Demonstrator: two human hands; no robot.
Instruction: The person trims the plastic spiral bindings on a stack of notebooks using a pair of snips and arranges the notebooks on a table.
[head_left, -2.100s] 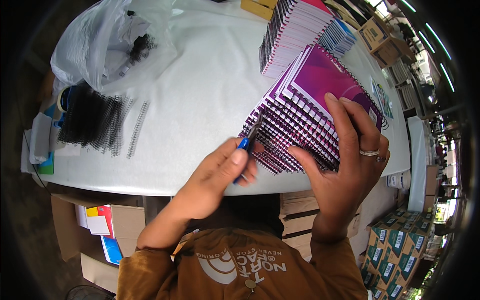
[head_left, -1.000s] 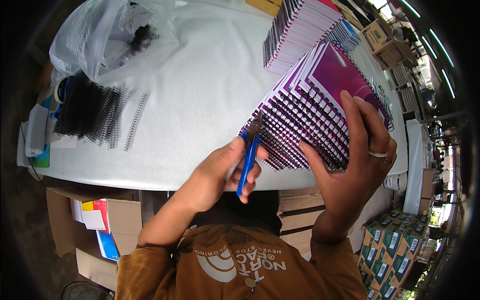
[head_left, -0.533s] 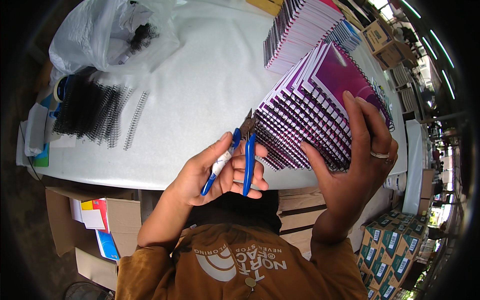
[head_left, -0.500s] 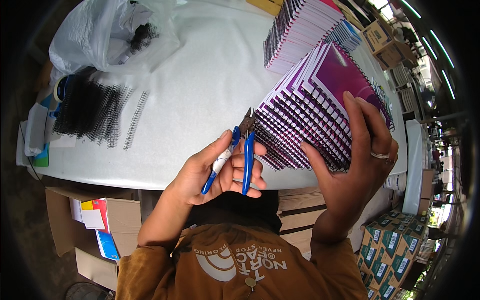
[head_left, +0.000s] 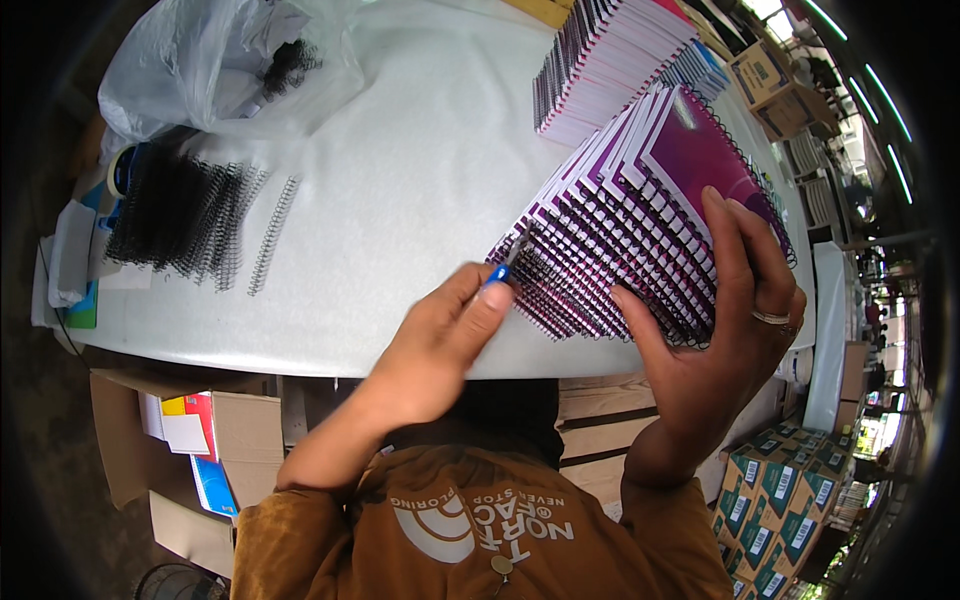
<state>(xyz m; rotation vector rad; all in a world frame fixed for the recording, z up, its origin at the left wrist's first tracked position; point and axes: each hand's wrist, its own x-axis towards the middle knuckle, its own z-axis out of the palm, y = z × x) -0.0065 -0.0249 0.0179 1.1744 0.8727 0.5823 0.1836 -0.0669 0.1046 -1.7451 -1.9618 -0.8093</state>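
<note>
Compared with half a second ago, my left hand (head_left: 435,340) is no longer lying palm-up with the handles splayed; it is turning its back to view and curling around the blue-handled cutters (head_left: 515,255), its other fingers hiding beneath; the metal tips, formerly pointing just beside the purple spiral notebooks (head_left: 620,240), are now reaching over their coiled edges near the left corner, though I cannot tell whether they are biting wire; my right hand (head_left: 715,310) is staying spread wide, its fingers resting on the top cover and its thumb on the coils; the notebooks are lying fanned on the right of the white surface (head_left: 400,200).

Counting, I am using one pair of cutters on one fanned stack, its books overlapping too closely to number; behind it one pink-edged stack (head_left: 615,75) and one small blue stack (head_left: 697,70) are standing; leftward, one loose coil (head_left: 273,235) is lying beside one dense coil pile (head_left: 180,220), and one plastic bag (head_left: 190,80) is sitting beyond.
</note>
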